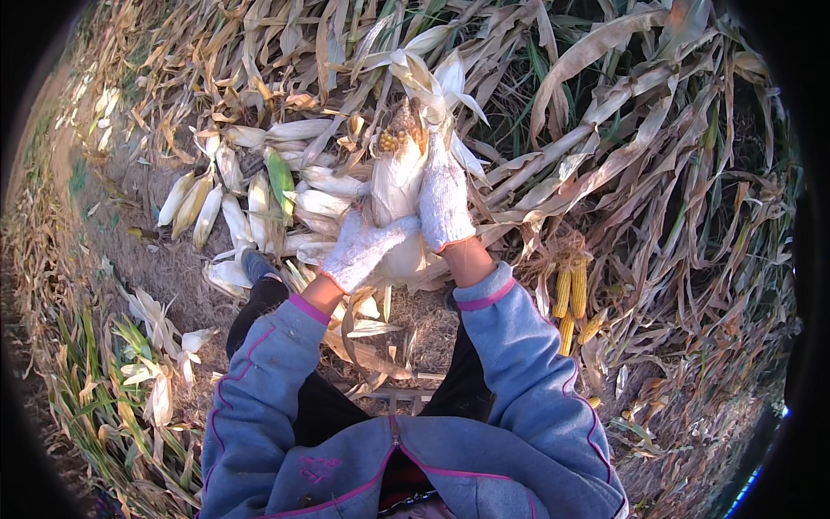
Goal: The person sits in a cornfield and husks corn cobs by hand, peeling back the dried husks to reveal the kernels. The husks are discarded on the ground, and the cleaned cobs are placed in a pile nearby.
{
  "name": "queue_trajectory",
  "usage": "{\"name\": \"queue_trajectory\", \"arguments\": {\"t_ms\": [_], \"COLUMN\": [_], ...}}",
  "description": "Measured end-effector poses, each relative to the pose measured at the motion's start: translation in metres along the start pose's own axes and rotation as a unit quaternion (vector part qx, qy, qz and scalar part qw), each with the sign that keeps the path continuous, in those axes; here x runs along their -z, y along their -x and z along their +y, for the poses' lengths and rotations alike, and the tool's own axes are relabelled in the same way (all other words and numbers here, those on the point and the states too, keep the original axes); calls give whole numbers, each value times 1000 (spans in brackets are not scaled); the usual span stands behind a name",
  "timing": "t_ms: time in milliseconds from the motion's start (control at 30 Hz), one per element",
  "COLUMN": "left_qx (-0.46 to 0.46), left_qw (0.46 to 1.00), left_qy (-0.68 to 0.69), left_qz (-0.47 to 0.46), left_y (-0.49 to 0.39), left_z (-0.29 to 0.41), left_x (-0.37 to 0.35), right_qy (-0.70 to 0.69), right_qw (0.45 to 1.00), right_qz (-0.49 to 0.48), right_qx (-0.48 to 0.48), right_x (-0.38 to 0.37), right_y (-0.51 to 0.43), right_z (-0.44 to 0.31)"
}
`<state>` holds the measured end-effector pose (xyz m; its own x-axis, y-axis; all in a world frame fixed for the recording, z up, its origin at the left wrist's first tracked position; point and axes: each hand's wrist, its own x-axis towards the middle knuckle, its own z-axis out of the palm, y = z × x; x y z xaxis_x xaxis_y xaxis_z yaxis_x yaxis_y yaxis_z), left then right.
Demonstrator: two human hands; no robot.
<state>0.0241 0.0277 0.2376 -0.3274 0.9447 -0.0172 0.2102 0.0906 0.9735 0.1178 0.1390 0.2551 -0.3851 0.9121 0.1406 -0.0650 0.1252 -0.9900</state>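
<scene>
Both hands wear white knitted gloves with orange cuffs. Between them stands a corn ear in pale husk (397, 181), its tip partly bared to show yellow kernels and dark silk. My left hand (366, 250) holds the ear's lower left side, thumb stretched across the husk. My right hand (445, 198) is closed on peeled-back husk leaves (434, 91) at the ear's right; its fingertips are hidden. A pile of corn ears in husk (259, 201) lies left of the ear, one with a green husk (280, 178).
Bare yellow corn cobs (570, 289) lie at the right by my right sleeve. Dry corn stalks and leaves (603, 149) cover the ground ahead and right. Loose husks (159, 389) lie at the lower left. My shoe (258, 265) touches the pile's near edge.
</scene>
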Motion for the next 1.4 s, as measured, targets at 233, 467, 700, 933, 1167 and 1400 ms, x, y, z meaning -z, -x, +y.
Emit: {"name": "queue_trajectory", "arguments": {"t_ms": [233,467,700,933,1167,1400], "left_qx": [8,115,54,48,-169,94], "left_qw": [998,974,947,949,968,799], "left_qy": [-22,189,306,285,185,555], "left_qz": [55,37,79,126,-16,-212], "left_y": [1,0,-5,-7,4,8], "left_z": [4,3,16,25,32,38], "left_x": [-8,-2,-8,5,15,49], "right_qy": [-133,-100,0,123,-481,-517], "right_qw": [985,987,994,992,856,838], "right_qz": [-10,-58,-27,-10,117,-2], "right_qx": [-112,-110,-107,-25,-145,-174], "right_x": [10,0,-3,-14,18,31], "right_y": [-8,5,2,17,-27,-18], "right_z": [20,-28,-9,-6,0,-6]}}
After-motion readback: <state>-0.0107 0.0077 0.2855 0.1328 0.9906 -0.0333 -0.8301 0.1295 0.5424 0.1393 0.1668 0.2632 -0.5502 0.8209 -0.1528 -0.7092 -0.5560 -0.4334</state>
